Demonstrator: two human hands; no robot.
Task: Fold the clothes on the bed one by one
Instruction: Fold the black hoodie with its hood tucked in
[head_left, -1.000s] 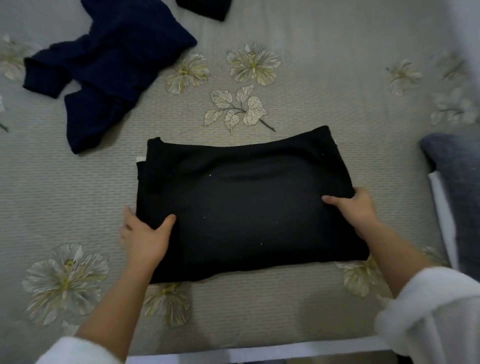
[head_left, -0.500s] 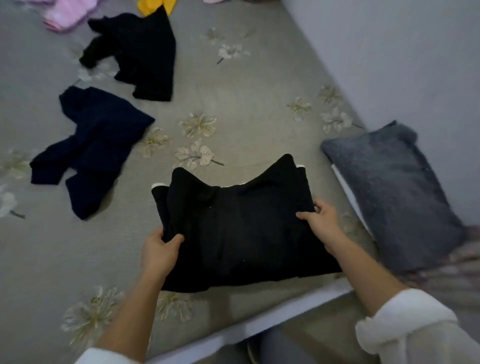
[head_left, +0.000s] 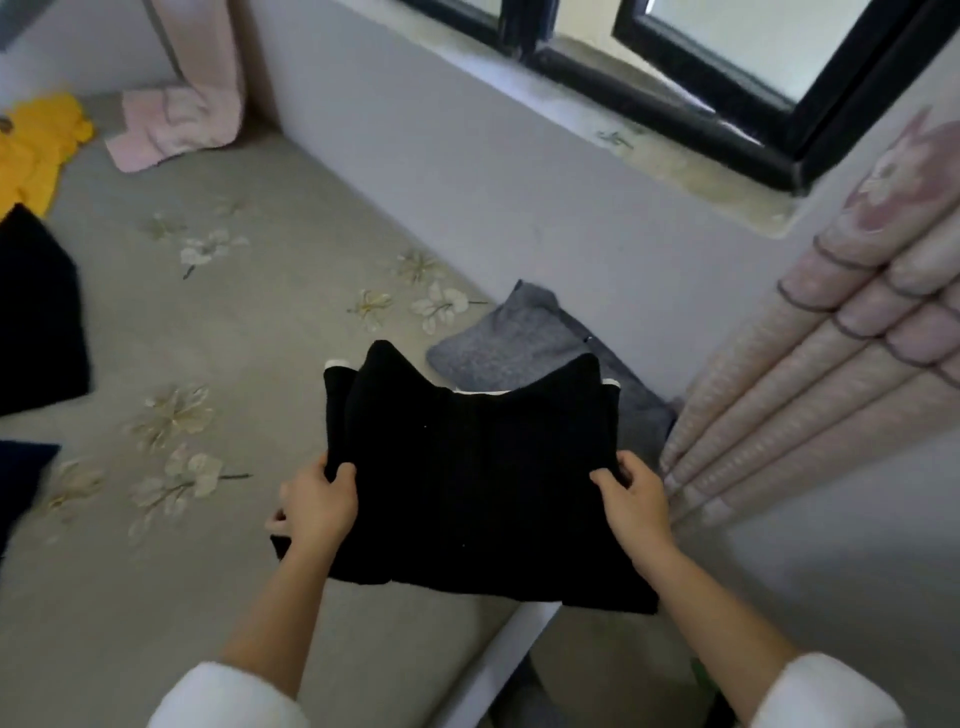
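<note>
We have a single view, worn on the head, looking forward and down across the bed (head_left: 218, 597) toward the corner at its right side. The wide lens takes in the wall (head_left: 467, 171) and the window (head_left: 727, 41) along the top edge. We sit close: the left hand (head_left: 317, 506) and right hand (head_left: 636, 506), both gripping the black garment (head_left: 467, 467), fill the lower middle, with the forearms entering from the bottom edge.
</note>
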